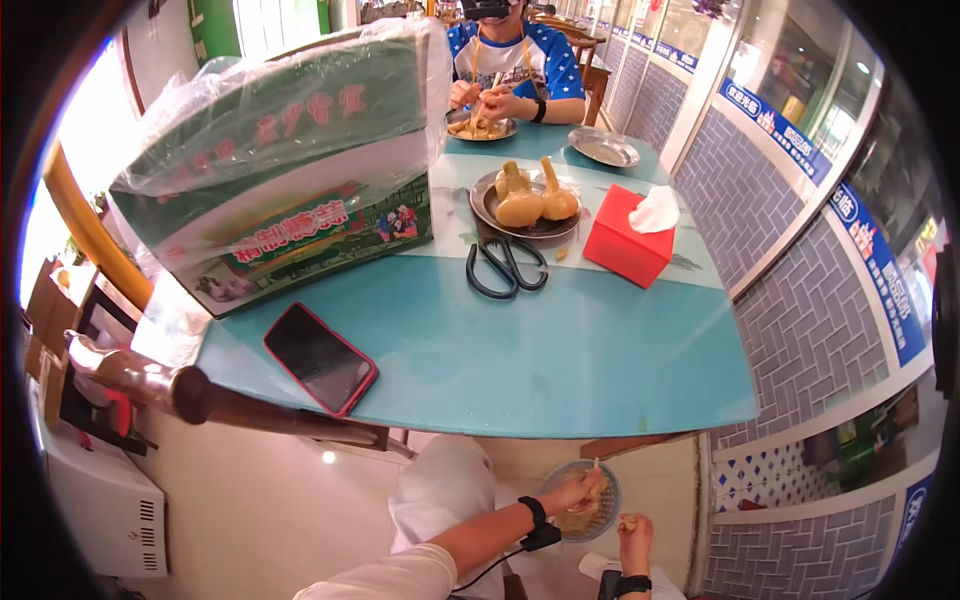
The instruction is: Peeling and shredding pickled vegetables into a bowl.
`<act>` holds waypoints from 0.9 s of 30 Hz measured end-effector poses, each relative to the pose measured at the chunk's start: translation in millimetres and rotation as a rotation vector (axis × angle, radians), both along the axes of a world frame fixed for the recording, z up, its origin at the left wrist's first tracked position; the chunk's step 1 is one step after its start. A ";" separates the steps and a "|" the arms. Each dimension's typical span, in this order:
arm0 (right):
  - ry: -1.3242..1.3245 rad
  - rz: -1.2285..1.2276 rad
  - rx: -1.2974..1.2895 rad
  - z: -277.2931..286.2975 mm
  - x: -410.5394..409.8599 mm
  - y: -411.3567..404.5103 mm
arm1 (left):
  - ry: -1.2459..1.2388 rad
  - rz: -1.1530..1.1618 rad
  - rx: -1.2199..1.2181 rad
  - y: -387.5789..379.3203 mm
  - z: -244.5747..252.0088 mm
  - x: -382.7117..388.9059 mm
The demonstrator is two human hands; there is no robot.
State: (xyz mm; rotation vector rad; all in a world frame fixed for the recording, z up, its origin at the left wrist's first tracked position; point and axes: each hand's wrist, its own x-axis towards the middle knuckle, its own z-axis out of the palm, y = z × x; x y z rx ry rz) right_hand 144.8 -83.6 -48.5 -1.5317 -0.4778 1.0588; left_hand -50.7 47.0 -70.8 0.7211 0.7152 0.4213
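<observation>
Below the table edge, my left hand (pixel 574 493) is over a round grey basket (pixel 552 480), pinching a pale piece of garlic stalk or peel (pixel 597 466). My right hand (pixel 636 538) is just beside the basket's rim, its fingertips closed on a small yellowish garlic piece (pixel 628 522). Yellowish peelings (pixel 579 519) lie inside the basket. On the table, a metal plate (pixel 487 214) carries several pickled garlic bulbs (pixel 519 208) with stalks attached. Dark-handled scissors (pixel 513 279) rest against the near side of that plate, their blades partly hidden.
A large plastic-wrapped carton (pixel 315 187) stands at the table's left, near a phone (pixel 321 360). A red tissue box (pixel 628 238) sits right of the plate. Opposite, a person (pixel 517 67) handles garlic over another plate (pixel 480 133). A glass-and-tile partition (pixel 795 262) borders the right side.
</observation>
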 end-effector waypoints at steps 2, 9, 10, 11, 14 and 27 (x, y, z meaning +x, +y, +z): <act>0.081 0.022 -0.027 -1.1 -2.9 -3.7 | -0.042 0.062 0.178 -4.0 11.4 16.7; -0.133 -0.020 -0.171 28.7 -29.2 25.8 | 0.055 0.187 0.360 -7.2 12.0 33.5; -0.186 0.011 -0.185 39.4 -34.6 33.1 | 0.096 0.142 0.200 -4.5 21.6 28.1; -0.238 0.041 -0.199 43.8 -37.0 36.1 | 0.209 0.045 0.301 -3.1 17.6 29.8; -0.542 0.244 -0.143 19.2 -14.9 37.9 | 0.288 -0.074 0.541 -6.6 -2.7 32.3; -0.363 0.306 -0.094 54.6 -8.7 21.5 | 0.242 -0.267 0.820 -9.9 60.3 17.1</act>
